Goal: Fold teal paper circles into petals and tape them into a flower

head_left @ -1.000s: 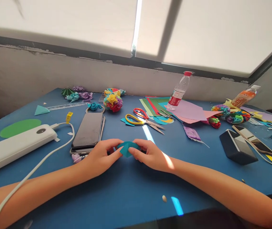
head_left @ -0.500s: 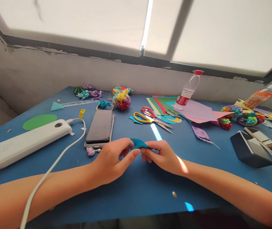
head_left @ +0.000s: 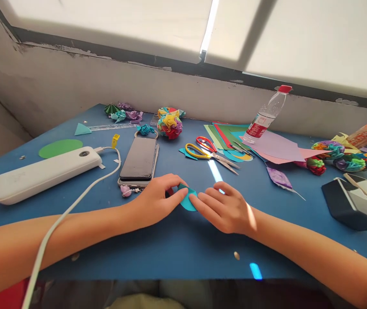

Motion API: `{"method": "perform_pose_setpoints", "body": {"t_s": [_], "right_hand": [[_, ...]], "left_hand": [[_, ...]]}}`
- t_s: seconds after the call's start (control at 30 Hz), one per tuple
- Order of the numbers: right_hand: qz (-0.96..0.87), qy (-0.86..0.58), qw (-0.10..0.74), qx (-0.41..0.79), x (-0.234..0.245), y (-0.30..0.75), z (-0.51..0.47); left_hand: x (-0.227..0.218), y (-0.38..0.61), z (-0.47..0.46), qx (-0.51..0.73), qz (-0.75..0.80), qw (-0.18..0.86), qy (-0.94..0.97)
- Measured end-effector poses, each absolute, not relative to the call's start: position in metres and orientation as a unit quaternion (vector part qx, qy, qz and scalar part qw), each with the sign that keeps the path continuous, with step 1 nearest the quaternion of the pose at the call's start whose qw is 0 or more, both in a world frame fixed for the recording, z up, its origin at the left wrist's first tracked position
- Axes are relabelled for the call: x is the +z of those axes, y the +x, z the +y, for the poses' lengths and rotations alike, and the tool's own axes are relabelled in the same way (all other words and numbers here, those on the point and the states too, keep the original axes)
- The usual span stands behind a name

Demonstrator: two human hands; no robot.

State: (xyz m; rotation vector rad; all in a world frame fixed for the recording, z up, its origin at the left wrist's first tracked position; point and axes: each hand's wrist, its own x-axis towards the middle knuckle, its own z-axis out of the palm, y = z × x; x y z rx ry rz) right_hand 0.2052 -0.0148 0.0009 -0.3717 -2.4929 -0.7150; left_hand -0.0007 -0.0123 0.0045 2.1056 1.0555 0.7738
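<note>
A small teal paper piece (head_left: 188, 200) lies folded on the blue table (head_left: 170, 249), near its front middle. My left hand (head_left: 157, 199) pinches its left side between thumb and fingers. My right hand (head_left: 225, 210) presses on its right side, fingers laid flat over the fold. Part of the paper is hidden under both hands.
A black phone (head_left: 140, 159) and a white power bank (head_left: 44, 174) with its cable lie to the left. Behind the hands lie scissors (head_left: 209, 154), coloured paper sheets (head_left: 235, 139), a paper flower ball (head_left: 169, 124) and a water bottle (head_left: 265, 116). At the right stands a dark box (head_left: 350, 204).
The teal paper was lifted and curled between both hands; now it lies pressed flat on the table. The view has shifted left and slightly down.
</note>
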Motion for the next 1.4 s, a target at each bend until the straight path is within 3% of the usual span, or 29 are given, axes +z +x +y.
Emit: {"method": "perform_pose_setpoints", "body": {"t_s": [0.23, 0.4, 0.67, 1.4], "right_hand": [[-0.888, -0.251, 0.372, 0.1, -0.005, 0.198, -0.019], [-0.798, -0.365, 0.408, 0.253, -0.004, 0.194, -0.021], [-0.774, -0.406, 0.364, 0.322, -0.004, 0.194, -0.017], [-0.787, -0.377, 0.359, 0.332, -0.005, 0.195, -0.021]], "left_hand": [[0.003, 0.001, -0.019, 0.305, 0.39, 0.336, 0.801], [0.001, 0.005, -0.029, 0.314, 0.422, 0.419, 0.74], [0.007, 0.003, -0.032, 0.292, 0.39, 0.49, 0.723], [0.004, 0.005, -0.029, 0.297, 0.442, 0.383, 0.755]]}}
